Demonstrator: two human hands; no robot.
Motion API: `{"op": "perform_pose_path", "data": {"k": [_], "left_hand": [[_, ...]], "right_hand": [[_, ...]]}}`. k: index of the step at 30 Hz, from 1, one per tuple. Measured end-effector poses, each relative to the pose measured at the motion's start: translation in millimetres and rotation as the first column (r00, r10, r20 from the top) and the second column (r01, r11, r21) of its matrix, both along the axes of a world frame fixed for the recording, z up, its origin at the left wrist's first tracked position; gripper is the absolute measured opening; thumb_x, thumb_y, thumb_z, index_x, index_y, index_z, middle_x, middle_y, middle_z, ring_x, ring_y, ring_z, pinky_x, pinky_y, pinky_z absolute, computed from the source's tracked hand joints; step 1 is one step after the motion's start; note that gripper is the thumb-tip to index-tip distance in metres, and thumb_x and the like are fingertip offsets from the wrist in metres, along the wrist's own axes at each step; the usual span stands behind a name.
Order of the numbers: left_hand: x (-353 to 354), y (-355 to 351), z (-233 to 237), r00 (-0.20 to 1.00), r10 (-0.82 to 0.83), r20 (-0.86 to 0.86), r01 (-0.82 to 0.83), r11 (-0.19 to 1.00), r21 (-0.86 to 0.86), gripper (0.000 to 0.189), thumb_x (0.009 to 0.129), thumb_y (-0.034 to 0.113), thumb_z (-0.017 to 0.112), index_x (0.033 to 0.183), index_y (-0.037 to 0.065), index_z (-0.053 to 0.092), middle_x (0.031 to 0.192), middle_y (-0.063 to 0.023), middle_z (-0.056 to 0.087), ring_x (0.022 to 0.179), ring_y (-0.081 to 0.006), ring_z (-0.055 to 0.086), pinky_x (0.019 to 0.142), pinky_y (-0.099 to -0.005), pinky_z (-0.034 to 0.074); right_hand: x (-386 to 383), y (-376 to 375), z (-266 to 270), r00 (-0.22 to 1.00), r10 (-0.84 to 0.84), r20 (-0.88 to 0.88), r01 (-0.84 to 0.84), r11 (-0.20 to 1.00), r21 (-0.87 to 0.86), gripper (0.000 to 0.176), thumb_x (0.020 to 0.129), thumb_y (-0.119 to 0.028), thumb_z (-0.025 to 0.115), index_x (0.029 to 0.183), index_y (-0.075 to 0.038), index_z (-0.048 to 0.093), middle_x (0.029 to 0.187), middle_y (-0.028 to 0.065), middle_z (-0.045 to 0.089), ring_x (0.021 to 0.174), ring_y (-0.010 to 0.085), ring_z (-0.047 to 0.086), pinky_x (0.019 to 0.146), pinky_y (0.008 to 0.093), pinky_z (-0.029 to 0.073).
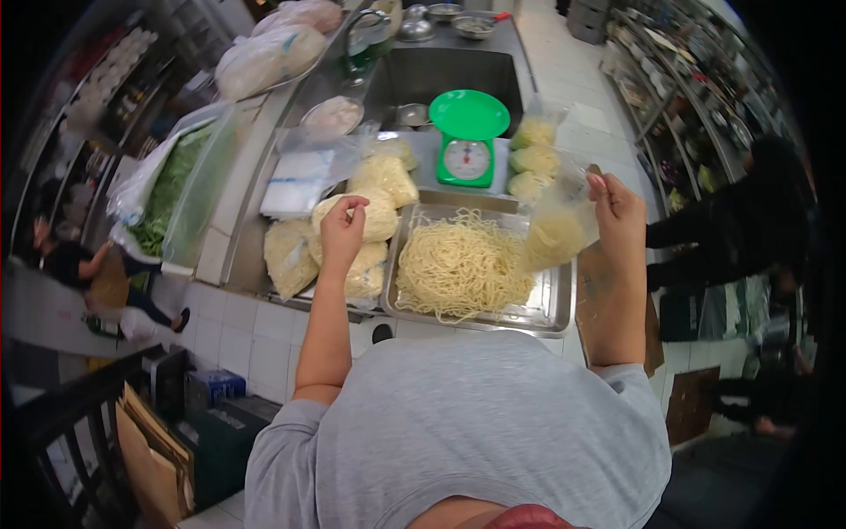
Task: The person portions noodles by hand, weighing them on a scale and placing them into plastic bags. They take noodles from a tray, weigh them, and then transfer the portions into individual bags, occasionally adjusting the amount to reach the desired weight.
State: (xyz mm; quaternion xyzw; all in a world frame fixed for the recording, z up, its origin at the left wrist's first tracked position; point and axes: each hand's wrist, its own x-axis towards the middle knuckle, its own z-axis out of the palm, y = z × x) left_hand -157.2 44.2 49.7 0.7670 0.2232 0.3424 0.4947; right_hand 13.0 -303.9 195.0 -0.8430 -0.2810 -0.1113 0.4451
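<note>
My right hand (619, 210) grips the top of a clear plastic bag (557, 231) with noodles in its bottom, hanging over the right side of a metal tray (551, 316). A large heap of loose yellow noodles (460, 267) lies in the tray. My left hand (344, 229) is raised with fingers pinched together, over packed noodle bags (368, 214); whether it holds anything is too small to tell. Behind the tray stands a green scale (467, 161) with its round pan on top, bearing nothing. Several small filled bags (533, 160) are lined up right of the scale.
Flat plastic bags (298, 182) lie at the left, near a bowl (332, 116). A sink (445, 75) is behind the scale. A tub of greens (181, 176) stands far left. People are at the left and right edges; shelves (696, 106) line the right.
</note>
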Motion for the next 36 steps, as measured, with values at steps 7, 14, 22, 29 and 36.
{"op": "perform_pose_path", "data": {"k": [7, 14, 22, 29, 36], "left_hand": [[-53.8, 20.6, 1.2, 0.988, 0.136, -0.068, -0.136, 0.991, 0.003, 0.011, 0.086, 0.006, 0.054, 0.09, 0.003, 0.063, 0.073, 0.0037, 0.059, 0.058, -0.0016, 0.044, 0.053, -0.0187, 0.037], [-58.5, 60.1, 14.3, 0.948, 0.313, -0.065, -0.266, 0.884, 0.384, 0.022, 0.08, 0.01, 0.059, 0.101, 0.002, 0.06, 0.101, -0.0104, 0.061, 0.089, -0.0191, 0.058, 0.074, -0.0291, 0.046], [-10.1, 106.2, 3.1, 0.878, 0.316, -0.359, 0.019, 0.726, 0.687, 0.031, 0.078, 0.023, 0.063, 0.108, 0.012, 0.062, 0.108, -0.0121, 0.062, 0.105, -0.026, 0.056, 0.093, -0.05, 0.036], [-35.0, 95.2, 11.7, 0.938, 0.342, 0.054, -0.288, 0.685, 0.67, 0.013, 0.085, 0.016, 0.054, 0.088, 0.005, 0.062, 0.077, -0.0098, 0.063, 0.073, -0.029, 0.06, 0.075, -0.0411, 0.041], [-126.1, 84.4, 9.8, 0.793, 0.517, 0.322, -0.586, 0.793, 0.166, 0.017, 0.092, 0.018, 0.054, 0.095, 0.002, 0.053, 0.075, -0.0124, 0.061, 0.066, -0.0238, 0.057, 0.06, -0.0331, 0.045]], "right_hand": [[-11.5, 18.6, -12.1, 0.996, 0.09, -0.03, -0.092, 0.993, -0.08, 0.029, 0.093, -0.02, 0.052, 0.076, 0.003, 0.054, 0.058, 0.0067, 0.048, 0.054, 0.0095, 0.041, 0.051, 0.0264, 0.036], [-22.5, 40.8, -18.1, 0.968, 0.192, -0.159, -0.185, 0.981, 0.064, 0.034, 0.094, -0.025, 0.053, 0.07, 0.0, 0.053, 0.052, 0.0005, 0.039, 0.05, 0.0053, 0.035, 0.045, 0.0238, 0.028], [-36.2, 74.4, -21.0, 0.951, 0.242, -0.194, -0.216, 0.965, 0.146, 0.038, 0.094, -0.03, 0.053, 0.068, -0.001, 0.053, 0.048, -0.0014, 0.037, 0.044, 0.0043, 0.036, 0.042, 0.0231, 0.027], [-37.5, 82.0, -27.7, 0.944, 0.243, -0.225, -0.213, 0.966, 0.15, 0.038, 0.094, -0.029, 0.053, 0.068, -0.001, 0.054, 0.047, -0.0014, 0.039, 0.044, 0.0047, 0.038, 0.042, 0.0233, 0.028], [-28.8, 99.8, -28.3, 0.941, 0.241, -0.237, -0.205, 0.964, 0.167, 0.036, 0.094, -0.029, 0.053, 0.07, -0.001, 0.056, 0.049, -0.0002, 0.044, 0.044, 0.0051, 0.041, 0.042, 0.0235, 0.031]]}}
